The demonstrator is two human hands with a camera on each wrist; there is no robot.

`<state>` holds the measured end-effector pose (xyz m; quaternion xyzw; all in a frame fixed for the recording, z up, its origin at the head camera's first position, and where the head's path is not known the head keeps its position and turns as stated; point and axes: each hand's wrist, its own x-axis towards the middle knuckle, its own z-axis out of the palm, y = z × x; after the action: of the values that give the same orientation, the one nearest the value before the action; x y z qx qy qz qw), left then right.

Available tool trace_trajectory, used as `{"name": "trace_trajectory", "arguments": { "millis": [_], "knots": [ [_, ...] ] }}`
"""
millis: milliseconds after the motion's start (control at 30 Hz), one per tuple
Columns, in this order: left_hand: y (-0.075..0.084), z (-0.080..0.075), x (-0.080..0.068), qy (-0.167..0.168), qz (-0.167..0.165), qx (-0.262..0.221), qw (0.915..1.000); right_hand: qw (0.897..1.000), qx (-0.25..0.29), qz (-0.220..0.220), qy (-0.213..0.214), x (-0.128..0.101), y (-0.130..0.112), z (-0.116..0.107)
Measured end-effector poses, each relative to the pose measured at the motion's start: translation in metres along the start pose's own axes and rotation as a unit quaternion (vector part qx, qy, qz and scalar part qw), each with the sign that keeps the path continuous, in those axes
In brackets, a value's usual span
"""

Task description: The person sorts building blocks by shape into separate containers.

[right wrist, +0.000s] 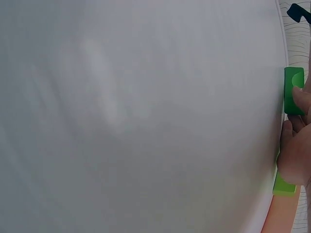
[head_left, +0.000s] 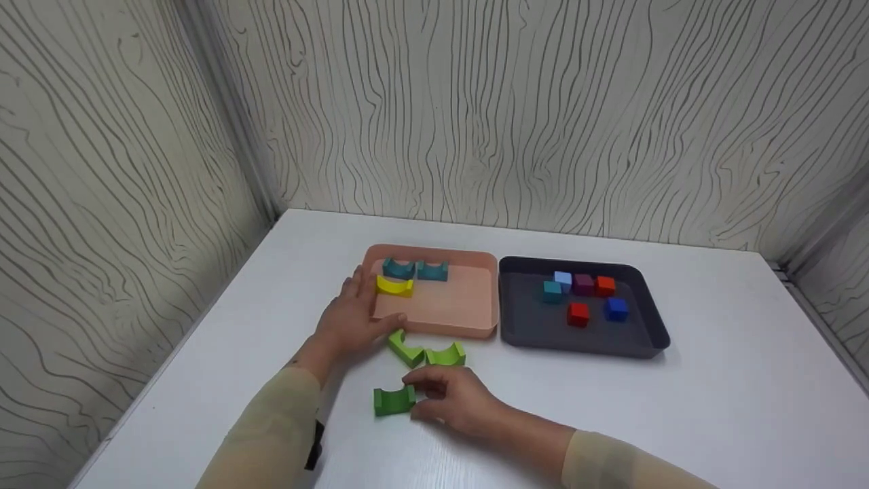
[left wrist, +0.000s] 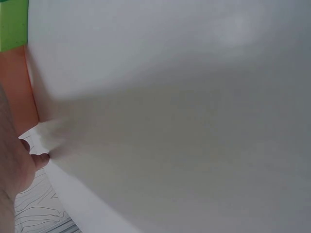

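Observation:
My left hand (head_left: 349,319) rests along the left side of the pink tray (head_left: 468,326), fingers stretched by its outer wall and thumb at the front rim. Inside that tray sit two teal arch blocks (head_left: 432,272) and a yellow one (head_left: 395,288). With thumb and curled fingers, my right hand (head_left: 461,401) pinches the right end of a dark green arch block (head_left: 394,402) in front of the tray. The right wrist view shows the thumb against this green block (right wrist: 293,92). Between hand and tray lie two light green arch blocks (head_left: 446,354), one turned askew.
A dark grey tray (head_left: 577,343) stands right beside the pink one, with several cubes in it: red (head_left: 578,314), blue (head_left: 616,310), teal, light blue and purple. White table (head_left: 719,380) surrounds both trays. Patterned walls (head_left: 509,122) rise behind and to the sides.

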<state>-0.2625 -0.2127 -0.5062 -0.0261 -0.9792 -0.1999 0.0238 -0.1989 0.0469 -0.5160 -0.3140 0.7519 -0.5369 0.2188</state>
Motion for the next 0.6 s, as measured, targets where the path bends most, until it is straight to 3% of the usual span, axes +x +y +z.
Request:
{"name": "trace_trajectory", "arguments": {
  "millis": [600],
  "knots": [
    [-0.0001, 0.0017, 0.0012, -0.001, -0.012, -0.010, 0.9999, 1.000, 0.005, -0.001, -0.002, -0.0001, 0.0012, -0.0015]
  ]
}}
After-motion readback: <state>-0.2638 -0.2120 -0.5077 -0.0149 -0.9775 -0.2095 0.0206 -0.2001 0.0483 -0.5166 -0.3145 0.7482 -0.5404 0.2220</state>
